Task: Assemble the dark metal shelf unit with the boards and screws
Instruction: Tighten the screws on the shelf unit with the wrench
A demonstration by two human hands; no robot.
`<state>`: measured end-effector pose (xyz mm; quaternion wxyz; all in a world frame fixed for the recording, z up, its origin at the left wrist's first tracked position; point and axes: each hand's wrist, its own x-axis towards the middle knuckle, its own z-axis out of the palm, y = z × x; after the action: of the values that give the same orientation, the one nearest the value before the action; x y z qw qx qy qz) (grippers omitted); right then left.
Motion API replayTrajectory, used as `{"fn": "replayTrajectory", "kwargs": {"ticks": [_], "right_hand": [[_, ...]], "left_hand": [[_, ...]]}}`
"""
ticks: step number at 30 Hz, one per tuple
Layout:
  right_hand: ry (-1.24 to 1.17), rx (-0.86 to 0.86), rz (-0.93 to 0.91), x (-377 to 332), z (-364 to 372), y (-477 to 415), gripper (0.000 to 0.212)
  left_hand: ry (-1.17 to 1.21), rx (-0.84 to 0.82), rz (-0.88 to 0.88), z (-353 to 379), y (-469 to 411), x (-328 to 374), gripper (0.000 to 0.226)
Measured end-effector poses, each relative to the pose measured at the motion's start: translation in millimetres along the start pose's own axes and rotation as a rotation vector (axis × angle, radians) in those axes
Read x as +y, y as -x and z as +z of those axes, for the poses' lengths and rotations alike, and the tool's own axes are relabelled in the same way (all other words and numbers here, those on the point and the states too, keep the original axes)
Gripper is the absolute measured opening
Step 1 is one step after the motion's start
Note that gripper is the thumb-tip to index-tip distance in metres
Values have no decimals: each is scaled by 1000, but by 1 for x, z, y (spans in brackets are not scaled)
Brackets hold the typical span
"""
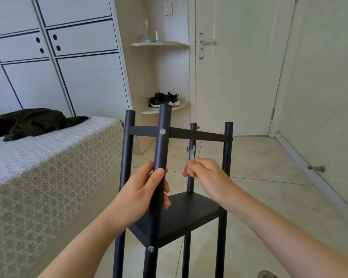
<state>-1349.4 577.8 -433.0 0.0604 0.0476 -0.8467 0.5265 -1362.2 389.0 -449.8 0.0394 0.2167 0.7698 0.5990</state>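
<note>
The dark metal shelf unit (227, 157) stands upright on the floor in front of me, four round posts joined near the top by flat crossbars (199, 135). A dark board (185, 213) sits fixed lower down between the posts. Silver screw heads show on the near post, one at the crossbar (162, 131) and one at the board (151, 249). My left hand (143, 194) grips the near post (163, 145) just above the board. My right hand (206, 173) pinches a small silver wrench (191, 152), its jaw pointing up beside the far post.
A bed with a patterned cover (48, 167) lies close on the left, dark clothing (32, 122) on it. A wardrobe (54, 53) stands behind. Corner shelves hold black shoes (163, 99). A closed door (235, 65) is ahead; tiled floor (269, 177) lies on the right.
</note>
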Motion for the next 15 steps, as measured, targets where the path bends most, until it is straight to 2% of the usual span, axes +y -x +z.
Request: {"fn": "replayTrajectory", "kwargs": {"ticks": [7, 15], "right_hand": [[71, -22, -37, 0, 9, -10, 37], [47, 90, -158, -4, 19, -26, 36]], "left_hand": [[-33, -17, 3, 3, 1, 7, 44], [-131, 38, 45, 7, 0, 10, 33]]}}
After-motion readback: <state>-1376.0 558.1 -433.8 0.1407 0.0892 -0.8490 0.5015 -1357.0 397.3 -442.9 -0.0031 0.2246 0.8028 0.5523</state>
